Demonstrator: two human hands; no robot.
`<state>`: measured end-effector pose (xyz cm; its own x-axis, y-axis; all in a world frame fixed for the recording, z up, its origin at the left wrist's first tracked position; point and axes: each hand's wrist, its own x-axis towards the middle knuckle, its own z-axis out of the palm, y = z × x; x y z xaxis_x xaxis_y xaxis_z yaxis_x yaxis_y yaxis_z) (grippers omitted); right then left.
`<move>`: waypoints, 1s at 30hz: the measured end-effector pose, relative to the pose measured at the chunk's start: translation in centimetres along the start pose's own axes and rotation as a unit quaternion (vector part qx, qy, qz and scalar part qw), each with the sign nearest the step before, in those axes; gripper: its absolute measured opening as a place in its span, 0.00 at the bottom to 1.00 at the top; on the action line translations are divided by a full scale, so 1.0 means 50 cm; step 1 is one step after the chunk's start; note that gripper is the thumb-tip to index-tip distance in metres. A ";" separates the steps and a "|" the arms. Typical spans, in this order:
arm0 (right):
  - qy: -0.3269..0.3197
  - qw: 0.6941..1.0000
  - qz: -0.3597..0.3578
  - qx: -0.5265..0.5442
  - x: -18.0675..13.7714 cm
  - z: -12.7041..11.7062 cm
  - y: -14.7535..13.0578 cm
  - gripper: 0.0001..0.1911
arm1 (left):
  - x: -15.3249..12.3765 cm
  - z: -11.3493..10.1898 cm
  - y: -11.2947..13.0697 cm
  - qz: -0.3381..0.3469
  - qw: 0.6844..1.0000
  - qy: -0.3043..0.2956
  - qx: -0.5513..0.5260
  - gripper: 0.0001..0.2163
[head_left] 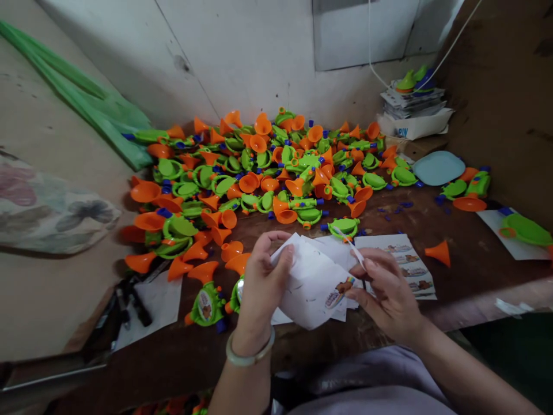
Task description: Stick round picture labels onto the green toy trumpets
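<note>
My left hand (265, 282) grips a white sticker sheet (309, 282) by its left side, thumb on top. The sheet is bent and bears one printed sticker (339, 293) near its lower right corner. At that corner, my right hand (384, 288) has its fingers closed on the sheet's edge, thumb tip beside the sticker. A thin curled white strip (349, 245) rises by the right fingers; whether it belongs to the sheet I cannot tell. Beneath lie more white papers and a printed sticker sheet (404, 265). Left of my left wrist lies a green-and-orange toy horn (207, 305) with an oval sticker.
A large heap of green-and-orange toy horns (259, 167) spreads along the back wall. Also on the brown table (389, 213) are a pale blue lid-like disc (439, 168), a loose orange cone (439, 252), pens (137, 302) and a stack of papers (415, 109).
</note>
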<state>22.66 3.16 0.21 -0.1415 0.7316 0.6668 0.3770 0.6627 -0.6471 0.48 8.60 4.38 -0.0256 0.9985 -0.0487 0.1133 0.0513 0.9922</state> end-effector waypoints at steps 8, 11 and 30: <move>-0.002 1.000 0.018 0.012 -0.005 0.003 -0.002 0.30 | 0.009 0.000 -0.013 0.029 0.998 -0.015 0.052 0.12; 0.023 0.999 0.027 0.008 -0.007 0.006 -0.001 0.30 | 0.014 0.004 -0.017 0.035 0.997 -0.018 0.067 0.11; -0.075 0.991 -0.055 -0.093 -0.093 -0.016 -0.002 0.25 | 0.198 0.094 -0.113 0.142 0.952 -0.034 0.268 0.09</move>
<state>24.01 -0.42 -2.52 -0.3205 0.6815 0.6579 0.5120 0.7090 -0.4850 4.24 18.28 -2.22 0.1442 0.9715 0.1880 0.5972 -0.2369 0.7663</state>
